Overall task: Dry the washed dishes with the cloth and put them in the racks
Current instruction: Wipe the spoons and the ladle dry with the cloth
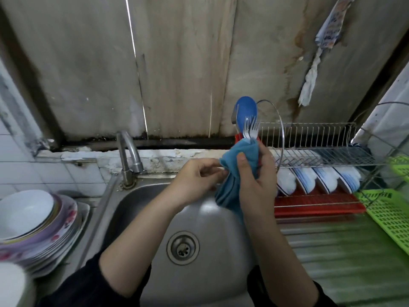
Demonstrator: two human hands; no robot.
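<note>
At the far left we see a stack of plates (44, 229) with a white bowl (24, 212) on top, beside the steel sink (143, 207) and its tap (128, 151). Above the basin, the left hand (199, 178) pinches a fold of the blue cloth (232, 189). The right hand (256, 180) clasps the cloth, which is wrapped round the handles of a blue spoon (246, 111) and forks (251, 128), held upright. Something red shows at the handles; we cannot tell what it is. To the right stands the wire rack (309, 134), with striped bowls (327, 178) on edge in its lower tier above a red tray (316, 207). A green basket (389, 209) sits at the far right.
</note>
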